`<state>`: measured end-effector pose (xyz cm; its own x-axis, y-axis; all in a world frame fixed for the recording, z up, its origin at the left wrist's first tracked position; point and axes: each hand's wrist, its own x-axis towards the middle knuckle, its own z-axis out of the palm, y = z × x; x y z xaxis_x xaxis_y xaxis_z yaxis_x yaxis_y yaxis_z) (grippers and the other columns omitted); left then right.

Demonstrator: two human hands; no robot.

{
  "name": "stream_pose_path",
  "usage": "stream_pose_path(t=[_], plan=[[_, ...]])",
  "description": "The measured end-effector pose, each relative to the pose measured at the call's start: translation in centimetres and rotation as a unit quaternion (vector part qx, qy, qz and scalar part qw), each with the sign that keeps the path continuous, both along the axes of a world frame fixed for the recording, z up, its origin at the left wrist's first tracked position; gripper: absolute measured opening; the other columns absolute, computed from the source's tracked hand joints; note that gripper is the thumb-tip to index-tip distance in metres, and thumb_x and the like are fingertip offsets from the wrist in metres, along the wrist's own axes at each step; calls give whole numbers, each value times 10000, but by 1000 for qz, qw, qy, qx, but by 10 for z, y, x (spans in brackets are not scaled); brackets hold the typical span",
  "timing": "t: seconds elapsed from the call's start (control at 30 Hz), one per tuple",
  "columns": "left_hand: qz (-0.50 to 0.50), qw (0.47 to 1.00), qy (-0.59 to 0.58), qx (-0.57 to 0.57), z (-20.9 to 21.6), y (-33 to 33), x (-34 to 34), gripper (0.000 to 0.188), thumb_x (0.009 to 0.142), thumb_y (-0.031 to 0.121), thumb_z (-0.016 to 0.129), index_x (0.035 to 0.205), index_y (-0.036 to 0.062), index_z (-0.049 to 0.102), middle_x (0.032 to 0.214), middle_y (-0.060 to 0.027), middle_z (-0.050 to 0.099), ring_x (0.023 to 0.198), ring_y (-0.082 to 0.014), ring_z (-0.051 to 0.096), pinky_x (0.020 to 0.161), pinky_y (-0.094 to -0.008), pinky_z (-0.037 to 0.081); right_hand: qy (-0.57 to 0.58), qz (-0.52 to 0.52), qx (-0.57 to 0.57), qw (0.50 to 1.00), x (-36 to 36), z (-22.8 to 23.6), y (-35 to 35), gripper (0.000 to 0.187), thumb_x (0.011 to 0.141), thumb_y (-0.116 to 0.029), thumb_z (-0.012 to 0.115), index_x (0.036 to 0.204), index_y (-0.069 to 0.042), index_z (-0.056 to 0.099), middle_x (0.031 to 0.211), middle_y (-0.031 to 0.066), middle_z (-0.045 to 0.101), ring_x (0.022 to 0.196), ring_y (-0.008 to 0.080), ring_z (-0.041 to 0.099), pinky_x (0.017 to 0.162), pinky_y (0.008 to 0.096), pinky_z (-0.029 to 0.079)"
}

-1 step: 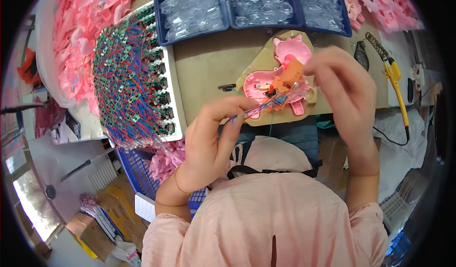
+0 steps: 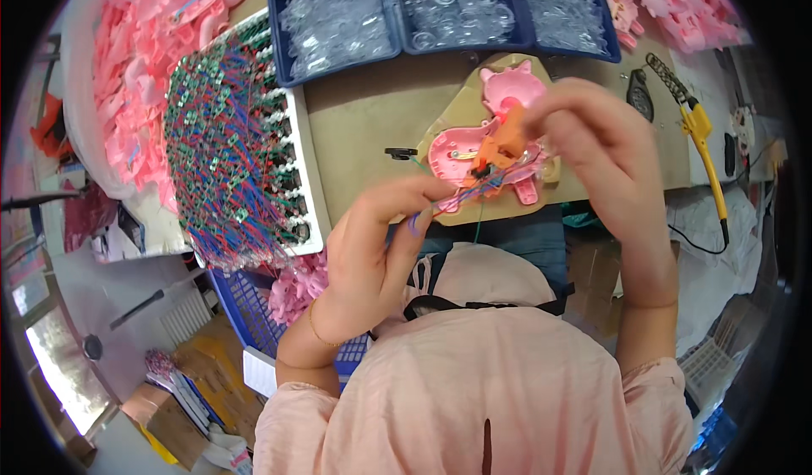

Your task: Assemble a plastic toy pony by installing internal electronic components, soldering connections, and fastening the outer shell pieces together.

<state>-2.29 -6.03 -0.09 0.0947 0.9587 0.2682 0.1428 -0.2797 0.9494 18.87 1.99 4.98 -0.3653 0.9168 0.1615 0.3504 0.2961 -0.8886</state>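
My left hand [image 2: 372, 238] is closed, thumb and forefinger pinching thin red and blue wires [image 2: 452, 203]. These wires run to an orange plastic part [image 2: 508, 137] above a pink animal-shaped shell half [image 2: 451, 155]. At the orange part's upper right, my right hand [image 2: 605, 149] has its fingers curled against it, seemingly gripping it; the fingertips are partly hidden and blurred. The shell lies open side up on a tan board [image 2: 461, 118], its eared head [image 2: 512, 87] pointing away from me. A small black part [image 2: 401, 153] on a green wire sits left of the shell.
Blue trays [image 2: 292, 67] of clear plastic pieces line the back. To the left, a white tray [image 2: 311, 196] carries many wired circuit boards [image 2: 216, 128], beside heaped pink shells [image 2: 139, 77]. A yellow-handled soldering iron [image 2: 702, 137] stands right; a blue basket [image 2: 245, 306] is below the table.
The orange part and my right hand have shifted slightly left. The small black part now lies flatter. My left hand keeps its pinch on the wires.
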Motion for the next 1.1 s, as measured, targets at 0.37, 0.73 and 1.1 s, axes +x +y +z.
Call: stream_pose_path(t=[0.37,0.73,1.1], plan=[[13,973,120,-198,-18,-9,-6,196,895,182,568,1032,43,544,948,-78,574,899,-170,514,893,-326,376,95,237,-154,954,5,-49,-20,232,794,-215,581,691,-9,602,608,82,611,557,171,591,533,315,459],[-304,879,325,170,56,11,43,809,588,246,550,1277,-118,332,1245,-308,409,1093,-482,394,960,-487,315,241,112,166,950,10,-53,-60,218,897,-206,519,1069,-102,604,902,108,584,851,283,577,724,380,463],[-1,988,-46,-147,27,1,73,110,886,121,560,930,24,531,912,-97,587,831,-192,570,762,-303,459,-4,-142,371,918,-16,-75,-51,72,718,-97,553,703,-33,582,708,104,500,677,232,526,630,317,463]])
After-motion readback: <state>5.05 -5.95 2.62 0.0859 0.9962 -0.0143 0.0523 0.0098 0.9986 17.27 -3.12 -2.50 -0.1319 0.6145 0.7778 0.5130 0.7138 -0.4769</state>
